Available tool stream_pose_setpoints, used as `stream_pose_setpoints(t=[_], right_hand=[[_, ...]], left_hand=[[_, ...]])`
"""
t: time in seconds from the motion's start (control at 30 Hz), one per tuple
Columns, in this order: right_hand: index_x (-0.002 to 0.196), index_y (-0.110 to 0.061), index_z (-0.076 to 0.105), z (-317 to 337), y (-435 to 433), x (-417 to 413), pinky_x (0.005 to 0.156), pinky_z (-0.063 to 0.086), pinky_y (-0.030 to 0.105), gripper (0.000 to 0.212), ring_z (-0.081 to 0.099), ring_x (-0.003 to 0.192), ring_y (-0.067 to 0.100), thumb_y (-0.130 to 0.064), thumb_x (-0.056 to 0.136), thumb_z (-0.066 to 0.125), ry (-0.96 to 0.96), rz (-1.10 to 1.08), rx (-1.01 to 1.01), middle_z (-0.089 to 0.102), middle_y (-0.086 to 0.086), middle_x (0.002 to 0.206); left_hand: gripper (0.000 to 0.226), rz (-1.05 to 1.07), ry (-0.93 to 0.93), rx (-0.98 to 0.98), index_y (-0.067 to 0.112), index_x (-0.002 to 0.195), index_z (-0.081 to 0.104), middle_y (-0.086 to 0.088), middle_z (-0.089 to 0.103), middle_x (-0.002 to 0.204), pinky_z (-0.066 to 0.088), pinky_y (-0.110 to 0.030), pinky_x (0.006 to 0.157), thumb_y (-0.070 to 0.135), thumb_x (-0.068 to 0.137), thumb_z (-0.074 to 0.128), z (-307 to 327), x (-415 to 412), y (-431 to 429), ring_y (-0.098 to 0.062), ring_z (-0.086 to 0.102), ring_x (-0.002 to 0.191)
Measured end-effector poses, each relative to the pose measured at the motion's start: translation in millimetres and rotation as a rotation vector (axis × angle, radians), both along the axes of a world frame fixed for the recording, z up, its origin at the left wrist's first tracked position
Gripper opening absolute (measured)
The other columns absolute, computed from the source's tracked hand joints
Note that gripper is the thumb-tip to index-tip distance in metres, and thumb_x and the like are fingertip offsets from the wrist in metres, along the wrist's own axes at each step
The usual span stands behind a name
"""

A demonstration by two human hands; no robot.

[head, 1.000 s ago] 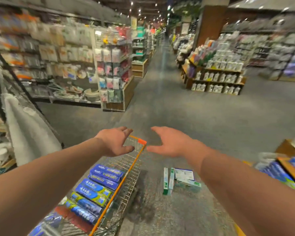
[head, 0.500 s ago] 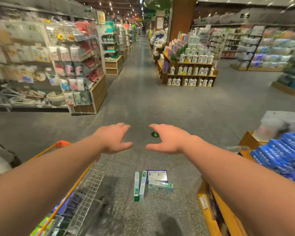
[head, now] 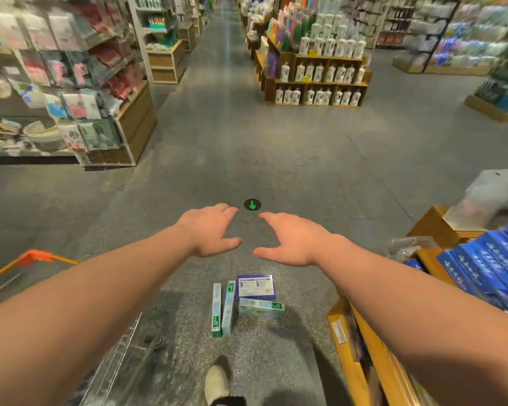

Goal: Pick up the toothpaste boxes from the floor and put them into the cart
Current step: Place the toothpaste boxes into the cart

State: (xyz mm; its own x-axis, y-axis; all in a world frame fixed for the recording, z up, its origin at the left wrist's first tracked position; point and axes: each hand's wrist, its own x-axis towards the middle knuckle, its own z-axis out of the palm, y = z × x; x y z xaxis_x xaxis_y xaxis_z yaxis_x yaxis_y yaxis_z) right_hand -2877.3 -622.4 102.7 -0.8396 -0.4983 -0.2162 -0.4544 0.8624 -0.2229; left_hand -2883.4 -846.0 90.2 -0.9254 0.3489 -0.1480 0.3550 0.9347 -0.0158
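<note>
Several toothpaste boxes lie on the grey floor below my hands: two long pale green ones [head: 223,309] side by side, a purple-and-white flat box [head: 256,286], and a green-white one [head: 261,307] lying crosswise. My left hand [head: 209,231] and my right hand [head: 291,240] are stretched forward above the boxes, fingers apart, holding nothing. The wire cart with an orange rim [head: 38,257] stands at the lower left, mostly hidden behind my left arm.
A wooden shelf [head: 355,361] with blue boxes [head: 481,268] stands close on the right. Shelving units line the left side and a bottle display [head: 317,74] stands ahead right. A green arrow sticker [head: 252,204] marks the floor. My shoe [head: 217,382] shows at the bottom.
The view has swung right, so the cart slid to the left edge and the boxes now sit centred below my hands. Both hands stayed empty and spread.
</note>
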Motion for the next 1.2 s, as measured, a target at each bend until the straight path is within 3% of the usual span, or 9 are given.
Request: stream_pose_setpoints(t=[0.27, 0.43, 0.53, 0.67, 0.8, 0.87, 0.93, 1.03, 1.2], right_hand=[[0.162, -0.017, 0.021, -52, -20, -139, 0.114, 0.038, 0.045, 0.094, 0.04, 0.144, 0.026, -0.064, 0.091, 0.06, -0.039, -0.054, -0.015, 0.04, 0.009, 0.16], [0.163, -0.013, 0.014, -99, -33, -210, 0.121, 0.026, 0.039, 0.096, 0.028, 0.151, 0.024, -0.058, 0.093, 0.062, -0.14, -0.025, 0.02, 0.026, 0.009, 0.167], [0.162, -0.014, 0.021, -145, -43, -247, 0.115, 0.037, 0.043, 0.095, 0.04, 0.145, 0.026, -0.057, 0.09, 0.066, -0.14, 0.027, 0.011, 0.04, 0.008, 0.161], [0.163, -0.021, 0.011, -224, -60, -282, 0.118, 0.033, 0.045, 0.095, 0.03, 0.15, 0.025, -0.061, 0.093, 0.061, -0.226, 0.103, 0.086, 0.029, 0.003, 0.166], [0.163, -0.022, 0.01, -319, -79, -304, 0.115, 0.037, 0.045, 0.094, 0.034, 0.147, 0.027, -0.06, 0.093, 0.06, -0.278, 0.201, 0.129, 0.03, 0.005, 0.164], [0.163, -0.023, 0.01, -372, -87, -312, 0.114, 0.038, 0.046, 0.094, 0.036, 0.145, 0.028, -0.058, 0.093, 0.062, -0.288, 0.228, 0.141, 0.031, 0.006, 0.164], [0.163, -0.023, 0.009, -428, -93, -320, 0.114, 0.039, 0.048, 0.096, 0.035, 0.146, 0.028, -0.059, 0.092, 0.062, -0.293, 0.249, 0.151, 0.03, 0.006, 0.165], [0.163, -0.023, 0.009, -512, -96, -329, 0.113, 0.04, 0.048, 0.097, 0.037, 0.146, 0.029, -0.059, 0.092, 0.063, -0.32, 0.259, 0.176, 0.029, 0.007, 0.165], [0.163, -0.024, 0.007, -635, -103, -336, 0.113, 0.039, 0.05, 0.095, 0.035, 0.147, 0.03, -0.059, 0.093, 0.062, -0.319, 0.304, 0.243, 0.027, 0.006, 0.165]], left_hand=[[0.073, -0.046, -0.027, 0.092, 0.014, 0.148, 0.038, -0.009, 0.05, 0.143, 0.052, -0.048, 0.095, 0.06, 0.093, 0.051, -56, -159, -8, -0.03, 0.055, 0.125], [0.077, 0.041, -0.068, 0.136, 0.016, 0.151, 0.035, -0.006, 0.047, 0.148, 0.049, -0.046, 0.099, 0.062, 0.092, 0.052, -109, -212, -10, -0.028, 0.053, 0.13], [0.074, 0.126, -0.112, 0.186, 0.02, 0.152, 0.035, -0.002, 0.048, 0.15, 0.049, -0.043, 0.101, 0.06, 0.093, 0.055, -159, -225, -15, -0.025, 0.054, 0.13], [0.072, 0.234, -0.153, 0.209, 0.019, 0.15, 0.038, -0.002, 0.049, 0.147, 0.051, -0.041, 0.095, 0.059, 0.093, 0.053, -238, -227, -26, -0.025, 0.057, 0.125], [0.062, 0.372, -0.223, 0.219, 0.02, 0.135, 0.049, -0.001, 0.058, 0.125, 0.055, -0.04, 0.076, 0.064, 0.092, 0.054, -329, -233, -39, -0.023, 0.063, 0.096], [0.056, 0.421, -0.244, 0.212, 0.02, 0.127, 0.052, 0.0, 0.059, 0.116, 0.05, -0.035, 0.065, 0.064, 0.092, 0.053, -379, -239, -46, -0.019, 0.059, 0.084], [0.055, 0.462, -0.254, 0.199, 0.022, 0.127, 0.05, 0.0, 0.059, 0.118, 0.05, -0.035, 0.065, 0.065, 0.092, 0.051, -434, -243, -51, -0.02, 0.06, 0.089], [0.066, 0.522, -0.25, 0.196, 0.023, 0.143, 0.041, 0.0, 0.054, 0.139, 0.049, -0.038, 0.074, 0.068, 0.094, 0.044, -518, -244, -55, -0.023, 0.06, 0.112], [0.068, 0.59, -0.309, 0.12, 0.02, 0.141, 0.04, 0.001, 0.052, 0.126, 0.047, -0.037, 0.077, 0.065, 0.092, 0.052, -644, -232, -53, -0.018, 0.051, 0.1]])
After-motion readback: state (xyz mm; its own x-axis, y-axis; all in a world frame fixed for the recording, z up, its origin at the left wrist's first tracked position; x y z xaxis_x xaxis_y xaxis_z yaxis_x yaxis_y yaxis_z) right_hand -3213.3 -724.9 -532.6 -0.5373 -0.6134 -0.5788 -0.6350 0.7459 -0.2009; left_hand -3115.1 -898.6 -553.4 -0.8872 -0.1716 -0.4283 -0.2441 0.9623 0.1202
